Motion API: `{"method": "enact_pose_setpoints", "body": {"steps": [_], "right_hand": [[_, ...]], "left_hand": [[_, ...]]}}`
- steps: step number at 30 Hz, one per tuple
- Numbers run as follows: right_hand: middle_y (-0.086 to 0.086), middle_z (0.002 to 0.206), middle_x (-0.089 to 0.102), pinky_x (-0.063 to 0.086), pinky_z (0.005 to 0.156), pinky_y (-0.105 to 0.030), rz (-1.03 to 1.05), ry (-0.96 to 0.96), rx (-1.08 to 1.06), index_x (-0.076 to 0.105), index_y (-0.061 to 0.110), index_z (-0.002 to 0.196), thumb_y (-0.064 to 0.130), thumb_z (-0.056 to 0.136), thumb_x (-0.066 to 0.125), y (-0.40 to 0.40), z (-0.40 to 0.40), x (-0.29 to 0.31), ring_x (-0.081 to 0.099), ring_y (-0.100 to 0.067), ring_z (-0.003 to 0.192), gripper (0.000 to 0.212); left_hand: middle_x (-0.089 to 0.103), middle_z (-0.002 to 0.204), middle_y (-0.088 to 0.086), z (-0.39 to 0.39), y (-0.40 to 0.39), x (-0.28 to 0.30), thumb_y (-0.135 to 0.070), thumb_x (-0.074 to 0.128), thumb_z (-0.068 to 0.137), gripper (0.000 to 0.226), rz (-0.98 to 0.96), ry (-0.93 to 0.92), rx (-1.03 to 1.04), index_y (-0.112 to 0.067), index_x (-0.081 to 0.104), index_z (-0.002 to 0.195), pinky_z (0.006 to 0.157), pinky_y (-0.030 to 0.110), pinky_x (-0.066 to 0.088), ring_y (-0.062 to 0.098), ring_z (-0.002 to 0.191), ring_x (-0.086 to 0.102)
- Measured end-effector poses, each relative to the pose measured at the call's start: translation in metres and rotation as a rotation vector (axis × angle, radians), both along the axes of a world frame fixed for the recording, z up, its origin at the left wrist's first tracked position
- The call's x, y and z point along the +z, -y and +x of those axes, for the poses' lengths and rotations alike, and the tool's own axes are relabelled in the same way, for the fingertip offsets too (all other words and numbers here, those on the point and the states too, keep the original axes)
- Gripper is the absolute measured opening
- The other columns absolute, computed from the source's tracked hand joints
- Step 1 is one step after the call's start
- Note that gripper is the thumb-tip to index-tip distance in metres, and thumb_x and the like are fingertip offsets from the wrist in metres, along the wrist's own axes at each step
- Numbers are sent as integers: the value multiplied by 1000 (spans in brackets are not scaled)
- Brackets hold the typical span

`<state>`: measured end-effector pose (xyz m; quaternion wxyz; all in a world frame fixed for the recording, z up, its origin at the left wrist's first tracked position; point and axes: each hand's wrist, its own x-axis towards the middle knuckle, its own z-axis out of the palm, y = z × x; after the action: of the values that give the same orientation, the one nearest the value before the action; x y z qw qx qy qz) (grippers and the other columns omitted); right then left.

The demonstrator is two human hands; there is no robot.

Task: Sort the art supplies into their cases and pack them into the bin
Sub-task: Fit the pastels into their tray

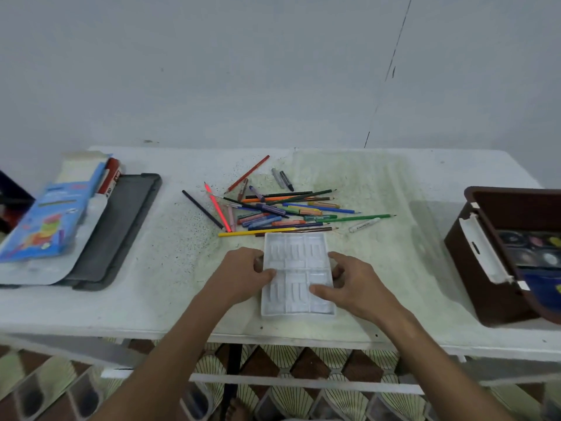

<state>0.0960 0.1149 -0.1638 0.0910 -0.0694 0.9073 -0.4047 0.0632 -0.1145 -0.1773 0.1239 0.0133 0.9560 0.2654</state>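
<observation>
Both hands grip a white tray (296, 268) lying flat near the table's (394, 268) front edge: the left hand (243, 273) curls round its left rim with the thumb on top, the right hand (352, 284) holds the right rim, its thumb laid across a lower pocket and its other fingers partly hidden behind the edge. Just beyond lies a pile of pencils (282, 211) and crayons. The brown bin (491, 268) at right is cut off by the frame, its contents blurred, and the blue box (45, 220) on the grey lid (121, 226) at left is too smeared to read.
</observation>
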Motion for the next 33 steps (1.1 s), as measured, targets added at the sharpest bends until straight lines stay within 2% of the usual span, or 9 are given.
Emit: {"method": "enact_pose_setpoints", "body": {"steps": [3, 6, 9, 12, 14, 17, 20, 27, 33], "right_hand": [[6, 88, 50, 35, 58, -10, 118, -55, -82, 52, 21, 133, 44, 76, 76, -2, -8, -3, 49, -3, 72, 66], [6, 89, 49, 32, 59, -11, 100, -164, -122, 53, 21, 132, 41, 78, 75, 6, -25, 1, 46, -1, 69, 62], [3, 92, 57, 38, 62, -16, 32, -225, -101, 54, 21, 132, 35, 80, 75, 24, -53, 5, 49, -3, 65, 58], [1, 93, 61, 36, 62, -12, 26, -249, -85, 57, 15, 128, 25, 81, 75, 40, -84, 4, 48, -2, 66, 51], [-3, 95, 63, 41, 71, -20, 58, -254, -111, 60, 10, 124, 18, 82, 74, 43, -100, 3, 51, -10, 72, 45], [-9, 96, 65, 49, 85, -32, 73, -244, -204, 64, 4, 119, 4, 81, 71, 33, -111, 0, 54, -16, 78, 39], [-9, 96, 66, 49, 85, -31, 94, -226, -263, 63, 4, 120, 1, 80, 70, 22, -112, -6, 51, -16, 73, 41], [-7, 110, 66, 38, 78, -18, 113, -169, -271, 60, 8, 125, 4, 82, 69, 11, -114, -13, 49, -14, 78, 44], [1, 93, 61, 36, 75, -11, 157, -96, -144, 62, 12, 121, 8, 75, 78, -4, -130, -9, 54, -12, 83, 48]], "left_hand": [[63, 86, -7, -6, 11, 7, -52, 66, 82, 58, 31, 31, 29, -19, 58, 129, 64, 20, 39, 4, 75, 55], [61, 90, -9, -18, 25, 20, -59, 68, 76, 69, 33, 5, 33, -21, 55, 132, 71, 22, 39, 4, 81, 55], [61, 93, -7, -38, 40, 34, -56, 69, 77, 62, 39, -49, 52, -22, 59, 127, 71, 22, 38, 7, 83, 55], [60, 92, -6, -60, 52, 39, -45, 69, 82, 51, -14, -115, 50, -19, 60, 125, 74, 22, 39, 10, 83, 55], [62, 95, -4, -72, 56, 37, -38, 66, 86, 45, -41, -135, 34, -18, 60, 126, 75, 21, 38, 11, 84, 55], [62, 112, 1, -85, 57, 34, -28, 60, 91, 37, -64, -141, -21, -15, 60, 126, 79, 22, 39, 13, 93, 54], [60, 124, 4, -95, 57, 28, -22, 57, 94, 33, -77, -165, -90, -14, 60, 126, 85, 24, 41, 18, 104, 57], [66, 110, 3, -106, 56, 15, -14, 62, 90, 34, -58, -139, -133, -15, 62, 124, 76, 19, 42, 12, 85, 56], [61, 91, 0, -105, 49, 17, -11, 65, 87, 36, -66, -55, -77, -9, 61, 122, 63, 17, 38, 12, 78, 55]]}}
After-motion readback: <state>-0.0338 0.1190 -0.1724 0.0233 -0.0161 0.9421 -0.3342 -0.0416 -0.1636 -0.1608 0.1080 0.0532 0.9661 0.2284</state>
